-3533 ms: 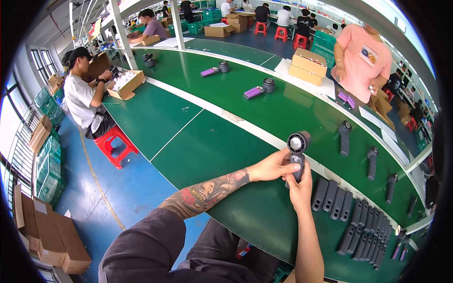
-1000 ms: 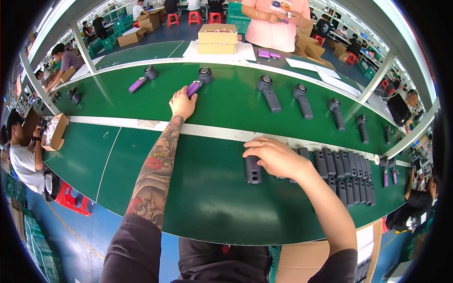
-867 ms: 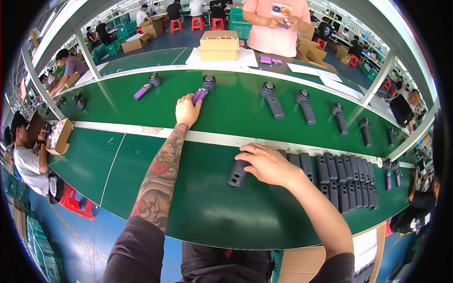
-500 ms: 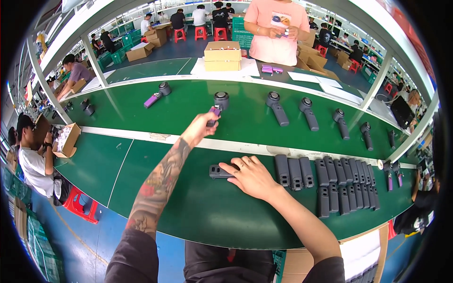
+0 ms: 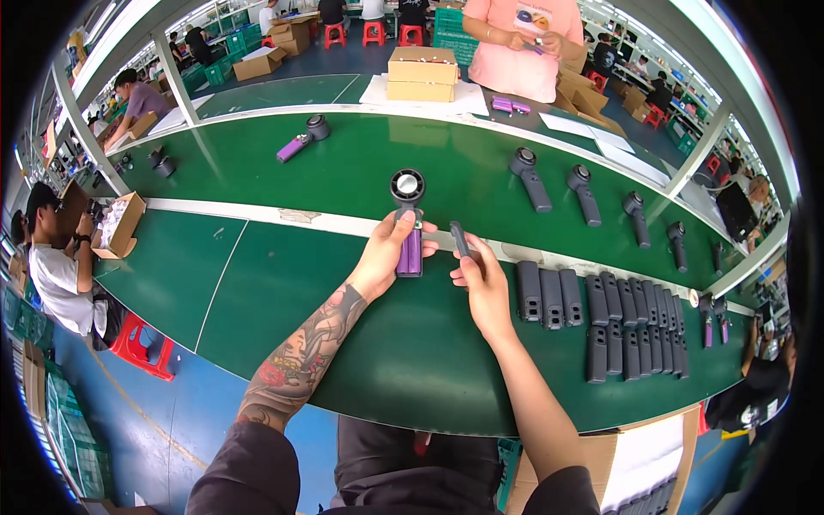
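My left hand (image 5: 380,257) is wrapped round a handheld fan (image 5: 407,185), upright over the pale table edge. Its round dark head points up, and a purple battery pack shows bare where the handle is. Close by on the right, my right hand (image 5: 486,287) grips a dark grey handle shell (image 5: 461,239), tilted and apart from the fan. Right of that hand, several similar grey handle shells (image 5: 596,352) stand in rows on the green table.
Across the green belt (image 5: 249,163) lie several fans with grey handles (image 5: 533,184) and one with a purple handle (image 5: 295,148). Cardboard boxes (image 5: 421,86) stand beyond, where a person in a pink shirt (image 5: 515,60) works. White frame posts (image 5: 174,81) rise at both sides.
My left hand has drawn the fan from the belt toward me and turned it upright. My right hand has lifted the grey handle shell off the table and brought it near the fan.
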Tool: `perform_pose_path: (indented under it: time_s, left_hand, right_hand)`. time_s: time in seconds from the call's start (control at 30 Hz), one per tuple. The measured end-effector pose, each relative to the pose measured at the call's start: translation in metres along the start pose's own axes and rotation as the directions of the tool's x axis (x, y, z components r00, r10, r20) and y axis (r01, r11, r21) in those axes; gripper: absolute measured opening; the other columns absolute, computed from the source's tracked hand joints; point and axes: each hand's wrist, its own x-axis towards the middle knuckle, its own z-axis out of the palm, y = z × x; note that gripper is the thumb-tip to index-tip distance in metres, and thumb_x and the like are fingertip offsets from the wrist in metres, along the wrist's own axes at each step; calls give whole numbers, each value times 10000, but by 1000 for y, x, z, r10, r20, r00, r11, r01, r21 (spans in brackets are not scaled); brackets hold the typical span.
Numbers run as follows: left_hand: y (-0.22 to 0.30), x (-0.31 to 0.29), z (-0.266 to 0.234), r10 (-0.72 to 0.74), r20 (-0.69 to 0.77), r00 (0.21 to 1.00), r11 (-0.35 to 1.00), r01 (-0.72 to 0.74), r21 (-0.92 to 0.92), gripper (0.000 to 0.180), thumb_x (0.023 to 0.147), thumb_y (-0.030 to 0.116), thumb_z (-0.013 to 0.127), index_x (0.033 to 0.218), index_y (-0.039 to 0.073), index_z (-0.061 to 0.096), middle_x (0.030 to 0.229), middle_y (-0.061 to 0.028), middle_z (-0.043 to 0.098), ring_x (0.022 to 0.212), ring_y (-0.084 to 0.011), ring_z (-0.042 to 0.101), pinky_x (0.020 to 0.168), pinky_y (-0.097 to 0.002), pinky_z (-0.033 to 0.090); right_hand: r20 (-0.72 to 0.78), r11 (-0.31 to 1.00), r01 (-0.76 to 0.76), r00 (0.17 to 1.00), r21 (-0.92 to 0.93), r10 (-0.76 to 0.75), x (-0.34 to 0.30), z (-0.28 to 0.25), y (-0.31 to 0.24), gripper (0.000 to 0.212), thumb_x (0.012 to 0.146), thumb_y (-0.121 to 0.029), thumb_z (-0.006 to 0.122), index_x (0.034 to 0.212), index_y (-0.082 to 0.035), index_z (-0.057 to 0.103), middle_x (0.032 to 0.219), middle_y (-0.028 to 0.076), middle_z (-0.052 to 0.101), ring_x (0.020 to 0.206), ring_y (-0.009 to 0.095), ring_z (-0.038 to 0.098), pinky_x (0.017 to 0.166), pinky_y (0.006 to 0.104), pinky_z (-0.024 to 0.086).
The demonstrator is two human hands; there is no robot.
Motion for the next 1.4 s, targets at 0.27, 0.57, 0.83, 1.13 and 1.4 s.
perform_pose_path:
  time_s: [0.27, 0.57, 0.83, 1.13, 1.4]
  left_hand:
    - [-18, -7, 16, -22, 109, 994, 986, 39, -160, 392, 1090, 282, 459, 1386, 25, 477, 1287, -111, 605, 1103, -203, 629, 969, -345, 528]
    - [-17, -16, 32, -47, 130, 990, 989, 64, -131, 403, 1072, 196, 503, 1438, 34, 451, 1340, -101, 591, 1158, -184, 595, 1036, -368, 483]
    - [-19, -11, 18, 6, 262, 965, 991, -41, 131, 441, 1052, 166, 540, 1454, 20, 428, 1325, -132, 586, 1176, -187, 578, 1043, -363, 469]
    - [-22, -18, 35, 68, 204, 977, 923, -139, 358, 500, 1018, 106, 576, 1472, 12, 389, 1277, -146, 581, 1117, -208, 600, 1010, -361, 485]
    - [-20, -18, 33, 39, 328, 944, 916, -165, 365, 598, 952, 48, 649, 1482, 24, 374, 1237, -134, 583, 1094, -194, 589, 997, -356, 482]
  right_hand:
    - [42, 758, 415, 888, -503, -458, -5, 9, 9, 480, 906, -110, 681, 1372, -102, 568, 1210, 128, 668, 930, 262, 696, 762, 329, 556]
    - [84, 573, 428, 845, -699, -528, -11, 19, 6, 528, 868, -86, 719, 1373, -102, 564, 1237, 135, 643, 923, 266, 668, 818, 334, 554]
    - [109, 572, 511, 799, -642, -592, -8, 16, 9, 647, 827, -35, 725, 1433, -90, 504, 1325, 177, 595, 1115, 277, 639, 877, 335, 536]
    - [103, 838, 389, 919, -383, -380, -2, 4, 15, 748, 822, 0, 668, 1510, -71, 386, 1392, 158, 563, 1190, 301, 610, 942, 352, 518]
    - [170, 934, 319, 941, -160, -292, -2, -5, 14, 766, 816, 60, 647, 1527, -94, 406, 1355, 129, 624, 1133, 249, 652, 928, 322, 512]
